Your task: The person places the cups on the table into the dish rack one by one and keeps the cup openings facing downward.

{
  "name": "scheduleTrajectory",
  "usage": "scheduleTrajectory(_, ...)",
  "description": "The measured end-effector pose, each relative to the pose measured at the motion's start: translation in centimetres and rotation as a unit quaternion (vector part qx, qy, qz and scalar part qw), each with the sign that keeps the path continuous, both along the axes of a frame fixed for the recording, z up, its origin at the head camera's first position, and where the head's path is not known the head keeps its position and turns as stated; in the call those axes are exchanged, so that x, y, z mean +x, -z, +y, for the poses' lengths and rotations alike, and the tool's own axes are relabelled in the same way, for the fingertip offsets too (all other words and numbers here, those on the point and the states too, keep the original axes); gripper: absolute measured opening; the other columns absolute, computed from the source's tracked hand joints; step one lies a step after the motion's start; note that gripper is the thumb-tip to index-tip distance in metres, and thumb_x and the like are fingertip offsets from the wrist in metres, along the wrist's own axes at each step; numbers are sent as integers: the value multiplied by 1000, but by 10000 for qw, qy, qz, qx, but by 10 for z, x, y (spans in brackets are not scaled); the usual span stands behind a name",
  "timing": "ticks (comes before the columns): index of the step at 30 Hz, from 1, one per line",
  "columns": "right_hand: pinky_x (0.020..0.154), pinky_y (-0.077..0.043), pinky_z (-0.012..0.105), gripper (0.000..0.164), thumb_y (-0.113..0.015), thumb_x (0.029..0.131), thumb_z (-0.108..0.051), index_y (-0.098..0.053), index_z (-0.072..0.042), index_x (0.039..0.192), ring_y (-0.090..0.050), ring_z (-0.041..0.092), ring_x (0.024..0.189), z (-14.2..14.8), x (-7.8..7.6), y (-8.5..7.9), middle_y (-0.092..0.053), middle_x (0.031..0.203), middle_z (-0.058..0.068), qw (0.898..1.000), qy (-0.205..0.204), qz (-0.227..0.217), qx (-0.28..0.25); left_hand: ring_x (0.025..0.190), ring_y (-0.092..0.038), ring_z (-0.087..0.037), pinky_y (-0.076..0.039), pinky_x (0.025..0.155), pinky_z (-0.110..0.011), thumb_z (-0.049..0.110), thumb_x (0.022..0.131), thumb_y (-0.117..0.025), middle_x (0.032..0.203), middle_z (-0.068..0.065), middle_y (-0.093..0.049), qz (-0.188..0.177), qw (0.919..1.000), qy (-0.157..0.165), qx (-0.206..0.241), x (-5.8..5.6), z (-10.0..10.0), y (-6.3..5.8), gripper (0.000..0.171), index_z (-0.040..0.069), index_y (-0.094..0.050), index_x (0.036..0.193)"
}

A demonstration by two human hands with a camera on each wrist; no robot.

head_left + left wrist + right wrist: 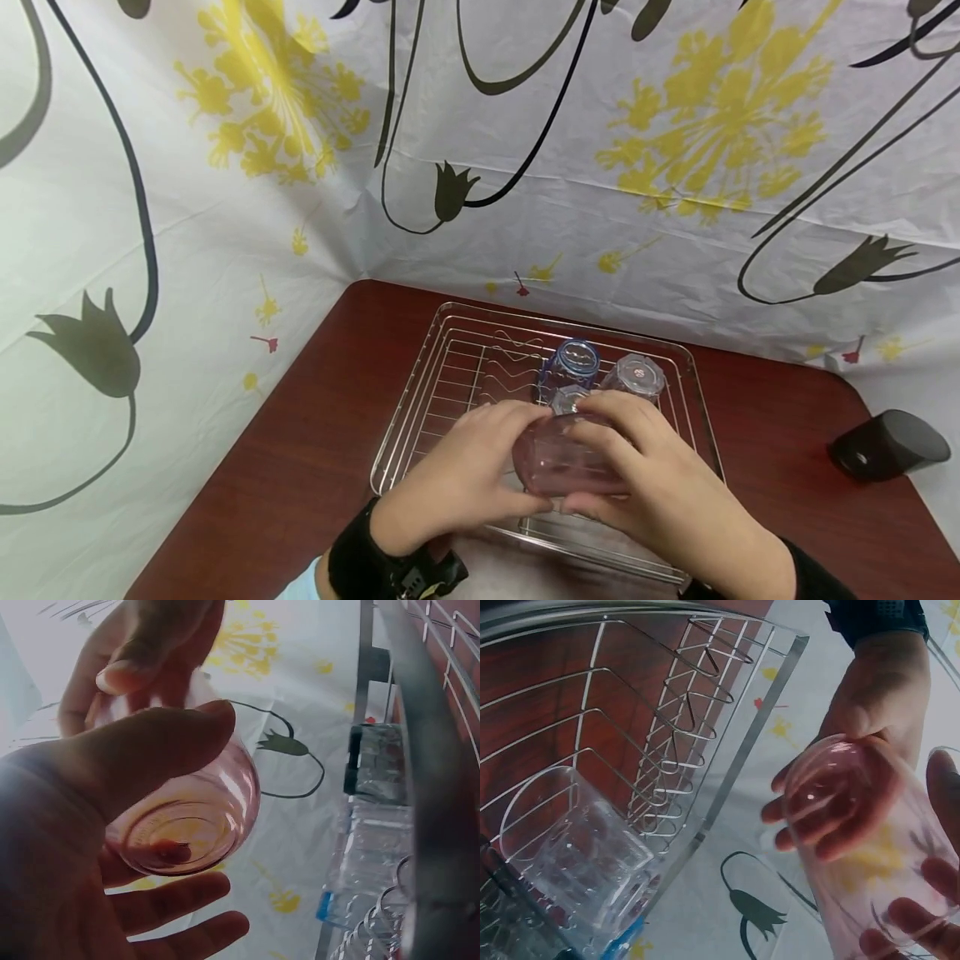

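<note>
Between my two hands, a pink transparent drinking glass [566, 458] lies on its side above the wire dish rack [450, 367]. My left hand [468, 475] holds its left end, the thumb [172, 746] lying across the wall and the other fingers behind. Rings show on the glass's round base [184, 836] in the left wrist view. My right hand [645, 467] grips the opposite end, fingers over the top and thumb below. Just beyond the hands, a blue-tinted glass [573, 362], a clear glass [636, 379] and another clear glass [568, 398], partly hidden, stand upside down in the rack.
The metal rack sits on a dark red-brown table [300, 467], with wavy wire dividers [682, 742] on its left side. A black cylindrical object [888, 446] stands at the far right. Behind the table hangs a white flowered sheet [510, 225].
</note>
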State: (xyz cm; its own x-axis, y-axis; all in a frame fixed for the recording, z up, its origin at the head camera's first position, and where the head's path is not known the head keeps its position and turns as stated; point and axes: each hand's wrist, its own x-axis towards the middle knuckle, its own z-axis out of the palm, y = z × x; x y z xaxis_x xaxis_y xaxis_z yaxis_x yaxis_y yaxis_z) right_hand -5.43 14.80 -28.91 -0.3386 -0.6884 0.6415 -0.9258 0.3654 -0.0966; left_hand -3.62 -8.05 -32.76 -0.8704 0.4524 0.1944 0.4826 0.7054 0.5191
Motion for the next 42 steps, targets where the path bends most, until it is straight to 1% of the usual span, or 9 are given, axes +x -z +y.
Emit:
scheduleTrajectory(3,107,-32,17,59,-58,92,-61,-67,-9,119,-56,26,116,3,0,1,-60,126,9,9999,107,-53,120,130,-52,-13,-45,108,-42,47,75,-86,143,4,-53,-135,9998,110,79,2,-3,-4,88,19,-45,147)
scheduleTrajectory(9,103,-35,16,65,-64,85,-63,-66,-9,121,-56,23,116,5,-3,3,-60,126,7,9996,182,-105,194,127,-54,-13,-48,105,-36,43,78,-85,144,2,-52,-171,9993,245,214,5,-8,-10,89,17,-39,150)
scheduleTrajectory(16,106,-33,15,64,-58,91,-61,-62,-4,120,-56,23,116,5,-4,7,-59,127,9,9994,200,-190,215,120,-55,-8,-51,97,-28,37,80,-84,144,3,-50,-240,9976,297,581,9,-11,-17,89,19,-36,153)
scheduleTrajectory(19,105,-36,19,66,-56,92,-61,-59,-3,122,-57,25,115,5,-4,9,-59,129,8,9985,337,-279,331,120,-56,-7,-51,96,-26,36,82,-83,146,2,-48,-85,9964,335,769,12,-11,-19,87,20,-36,153)
scheduleTrajectory(24,96,-43,31,71,-48,94,-67,-55,-2,124,-62,23,110,6,-3,9,-62,129,5,9959,631,-329,554,131,-51,-11,-48,105,-27,32,82,-83,148,-1,-47,586,9911,552,1062,13,-8,-23,81,15,-41,149)
scheduleTrajectory(28,95,-44,33,72,-52,93,-66,-57,-2,125,-63,21,109,4,-4,8,-63,126,3,9947,718,-438,587,136,-48,-13,-43,110,-29,31,82,-83,147,-2,-48,1018,9861,614,1160,13,-6,-25,78,12,-45,147)
scheduleTrajectory(33,88,-52,35,73,-70,83,-63,-57,-9,130,-64,15,106,4,-3,4,-66,121,-3,9864,1127,-784,904,138,-45,-13,-43,110,-30,33,84,-81,149,-1,-45,1036,9873,534,1082,14,-4,-26,77,15,-44,150)
scheduleTrajectory(36,78,-54,36,74,-77,78,-60,-57,-12,130,-65,12,95,3,-2,2,-68,113,-4,9831,1315,-824,968,137,-45,-14,-45,109,-31,34,86,-80,149,-1,-44,1064,9871,515,1077,14,-2,-26,76,17,-43,150)
scheduleTrajectory(42,64,-49,27,68,-77,76,-62,-57,-16,122,-59,5,78,4,0,2,-67,97,-10,9807,1429,-837,1043,134,-49,-16,-48,105,-34,39,86,-79,148,-1,-46,1149,9878,406,968,13,2,-26,74,22,-46,150)
